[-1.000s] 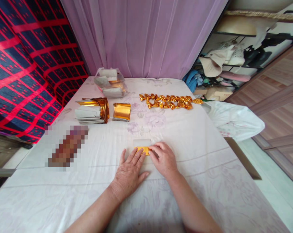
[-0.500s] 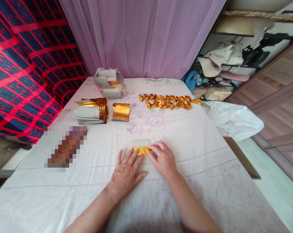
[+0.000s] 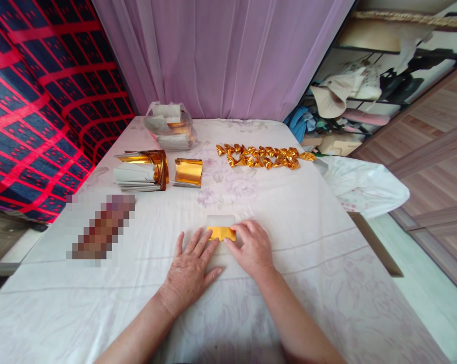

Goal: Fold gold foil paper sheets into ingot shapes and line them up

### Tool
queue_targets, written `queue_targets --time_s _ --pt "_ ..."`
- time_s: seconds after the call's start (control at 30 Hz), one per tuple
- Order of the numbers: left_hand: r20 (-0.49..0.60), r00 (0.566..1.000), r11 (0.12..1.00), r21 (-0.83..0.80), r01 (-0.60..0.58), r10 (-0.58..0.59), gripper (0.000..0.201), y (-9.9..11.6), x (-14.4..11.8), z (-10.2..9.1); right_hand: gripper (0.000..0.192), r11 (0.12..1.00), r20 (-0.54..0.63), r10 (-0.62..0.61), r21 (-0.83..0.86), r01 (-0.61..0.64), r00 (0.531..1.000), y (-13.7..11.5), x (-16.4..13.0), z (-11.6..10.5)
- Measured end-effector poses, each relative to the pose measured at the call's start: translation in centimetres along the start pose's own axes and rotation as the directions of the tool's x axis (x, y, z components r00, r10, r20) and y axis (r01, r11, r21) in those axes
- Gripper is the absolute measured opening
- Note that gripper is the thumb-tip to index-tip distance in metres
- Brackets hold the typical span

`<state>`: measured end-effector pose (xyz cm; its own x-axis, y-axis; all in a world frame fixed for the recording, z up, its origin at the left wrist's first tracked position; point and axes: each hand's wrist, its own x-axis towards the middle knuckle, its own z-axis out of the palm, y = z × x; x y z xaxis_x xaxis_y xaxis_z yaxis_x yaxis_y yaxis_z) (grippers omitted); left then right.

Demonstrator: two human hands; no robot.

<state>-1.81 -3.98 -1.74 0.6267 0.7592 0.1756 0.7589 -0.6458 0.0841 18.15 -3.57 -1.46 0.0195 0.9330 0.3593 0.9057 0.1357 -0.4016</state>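
A small sheet of gold foil paper (image 3: 221, 233) lies on the tablecloth, its lower part folded up with the gold side showing and a pale grey strip above. My left hand (image 3: 190, 261) rests flat with fingers spread, its index and middle fingertips at the paper's lower left edge. At the right edge, the thumb and forefinger of my right hand (image 3: 253, 247) close on the folded paper. Farther off are a short stack of gold foil sheets (image 3: 188, 172) and a thicker fanned stack (image 3: 137, 174). Several twisted gold foil pieces (image 3: 268, 156) lie in rows at the back right.
A clear plastic bag (image 3: 170, 126) of more sheets sits at the table's back left. On the left lies a pixelated reddish-brown object (image 3: 103, 227). A white plastic bag (image 3: 365, 184) and a loaded shelf (image 3: 365, 96) stand past the right edge; a purple curtain (image 3: 228, 60) hangs behind.
My left hand has slid slightly left and down, off the paper's face toward its lower left edge, baring more gold. My right hand keeps its hold at the right edge.
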Motion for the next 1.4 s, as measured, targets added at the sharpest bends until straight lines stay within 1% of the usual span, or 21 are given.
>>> queue_targets --time_s 0.13,0.27,0.47,0.63,0.8,0.9,0.97,1.03,1.07,1.13,1.17,1.23,1.3,1.4 --pt "-0.001 1.0 1.0 -0.004 0.004 -0.004 0.058 0.1 0.1 0.0 0.021 0.998 0.011 0.036 -0.059 -0.035 0.999 -0.7 0.1 0.1" --pt "-0.002 1.0 1.0 0.003 0.007 -0.007 0.057 0.2 0.1 -0.1 0.019 0.998 0.026 0.05 -0.051 -0.049 0.998 -0.7 0.1 0.1" --pt "-0.018 1.0 1.0 0.015 0.01 -0.01 0.058 0.2 0.0 -0.1 0.02 0.998 0.059 0.036 0.049 -0.039 0.998 0.2 0.0 -0.1" --pt "-0.032 0.999 1.0 0.009 0.025 -0.025 0.059 0.1 0.0 0.1 0.025 0.987 0.103 -0.011 0.16 -0.006 0.995 1.1 0.1 -0.4" --pt "-0.026 0.999 0.999 -0.008 0.031 -0.031 0.058 0.2 0.1 0.0 0.033 0.978 0.118 -0.03 0.209 0.005 0.992 1.9 0.1 -0.1" --pt "-0.024 0.999 0.999 -0.012 0.033 -0.033 0.058 0.2 0.2 -0.1 0.036 0.974 0.076 -0.034 0.226 0.016 0.997 2.3 0.0 0.0" --pt "-0.02 1.0 1.0 -0.003 0.023 -0.023 0.057 0.2 0.2 -0.1 0.035 0.968 0.001 -0.016 0.249 0.016 1.0 2.3 0.0 -0.1" --pt "-0.018 1.0 1.0 0.01 0.009 -0.009 0.056 0.2 0.2 -0.1 0.028 0.961 -0.084 -0.01 0.274 0.033 0.996 1.8 0.0 -0.3" --pt "-0.018 1.0 1.0 0.014 0.007 -0.006 0.055 0.1 0.2 -0.1 0.024 0.958 -0.117 -0.021 0.283 0.054 0.993 1.4 0.1 -0.4" --pt "-0.019 1.0 1.0 0.014 0.007 -0.007 0.055 0.1 0.2 -0.1 0.02 0.951 -0.129 -0.091 0.283 0.125 0.987 0.6 0.1 -0.4" --pt "-0.017 1.0 1.0 0.011 0.008 -0.008 0.055 0.1 0.2 -0.1 0.021 0.946 -0.119 -0.128 0.283 0.157 0.985 0.1 0.2 -0.3" --pt "-0.013 1.0 1.0 0.002 0.008 -0.008 0.056 0.1 0.2 -0.1 0.021 0.949 -0.057 -0.167 0.261 0.177 0.984 -0.5 0.2 0.3" --pt "-0.014 1.0 1.0 -0.002 0.007 -0.007 0.056 0.1 0.2 0.0 0.021 0.96 -0.007 -0.157 0.232 0.155 0.988 -0.6 0.2 0.9" --pt "-0.022 1.0 1.0 0.008 0.003 -0.002 0.053 0.1 0.1 0.1 0.021 0.965 0.007 -0.126 0.233 0.121 0.992 -0.3 0.2 1.5"
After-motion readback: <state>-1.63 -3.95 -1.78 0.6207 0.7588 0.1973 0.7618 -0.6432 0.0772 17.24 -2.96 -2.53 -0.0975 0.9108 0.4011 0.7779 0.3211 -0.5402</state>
